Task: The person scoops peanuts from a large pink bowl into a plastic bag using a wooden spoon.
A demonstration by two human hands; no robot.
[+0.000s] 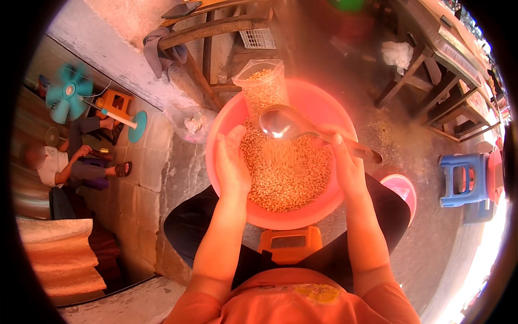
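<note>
A wide pink basin [217,116] stands before my knees, partly filled with golden kernels [286,194] that look like corn. My right hand [345,162] grips the handle of a big metal serving spoon [278,120]. The spoon's bowl is tilted over the basin, and a blurred stream of kernels drops below it. A clear plastic bag [264,89], partly full of the same kernels, stands upright at the basin's far side, just behind the spoon. My left hand [233,162] is open, fingers stretched out along the basin's left inner side, holding nothing.
Between my legs is an orange plastic stool [291,245]. A pink bowl [400,195] is beside my right knee. A wooden chair [216,32] stands beyond the basin. At right are wooden tables [431,59] and a blue stool [465,180]. A person [59,162] sits left, near a teal fan [70,92].
</note>
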